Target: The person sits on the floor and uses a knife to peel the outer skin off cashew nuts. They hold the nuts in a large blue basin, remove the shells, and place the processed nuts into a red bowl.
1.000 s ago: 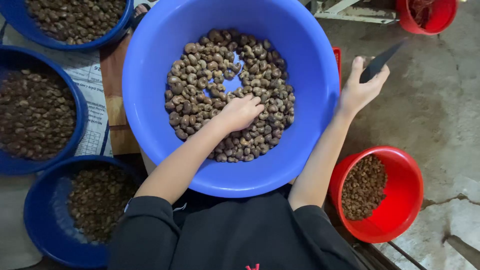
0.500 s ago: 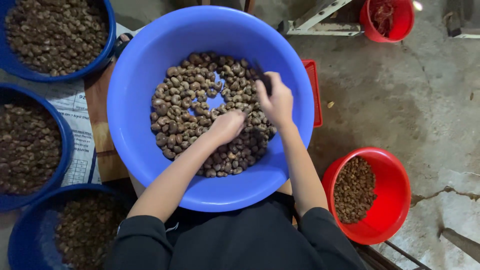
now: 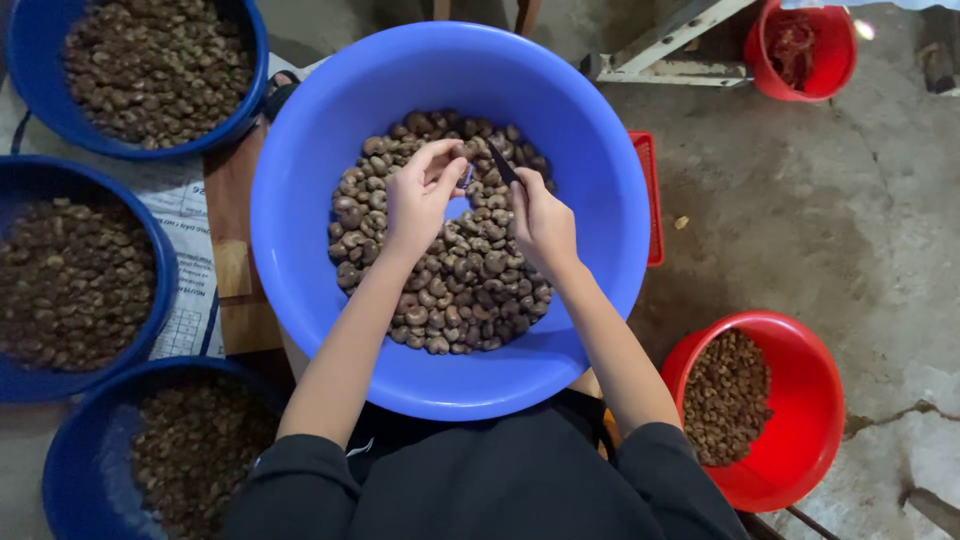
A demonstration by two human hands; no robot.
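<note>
A large blue basin (image 3: pixel 300 240) sits in front of me, holding several brown kidney-shaped nuts (image 3: pixel 470 290). Both my hands hover over the pile. My left hand (image 3: pixel 418 198) pinches one nut (image 3: pixel 462 152) between thumb and fingers. My right hand (image 3: pixel 540 222) grips a small dark-bladed tool (image 3: pixel 502 162), its tip pointing up and left at that nut. Black sleeves cover my upper arms at the bottom edge.
Three dark blue basins of brown nuts stand at the left (image 3: pixel 40 110) (image 3: pixel 165 290) (image 3: pixel 70 470). A red bucket (image 3: pixel 810 420) of small pieces sits at lower right, another red bucket (image 3: pixel 835 55) at top right. A red tray edge (image 3: pixel 650 200) shows behind the basin. Bare concrete floor lies at the right.
My right hand came in from outside the basin with the tool and now meets my left hand, which lifted off the pile holding one nut.
</note>
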